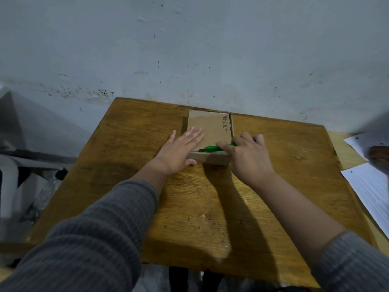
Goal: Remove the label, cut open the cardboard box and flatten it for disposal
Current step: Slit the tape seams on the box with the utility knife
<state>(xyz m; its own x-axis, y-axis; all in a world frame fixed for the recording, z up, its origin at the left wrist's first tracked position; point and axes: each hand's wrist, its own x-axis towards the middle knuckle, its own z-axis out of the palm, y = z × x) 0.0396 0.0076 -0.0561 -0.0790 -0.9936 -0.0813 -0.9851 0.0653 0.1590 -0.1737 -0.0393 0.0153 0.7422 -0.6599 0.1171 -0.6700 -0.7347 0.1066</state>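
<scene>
One cardboard box (210,131) near the far edge of the one wooden surface (189,207). One green cutter (214,147) at the box's near edge. Two hands: left hand (179,151) on the box's left side, right hand (246,157) at its right. Two white paper sheets (370,186) right of the box, off the surface.

Brown box (207,131), green cutter (214,147), grey ribbed sleeves (101,228).

classroom-like room | worn wooden desk (210,207) | scuffed wall (189,49) | papers (370,186)
</scene>
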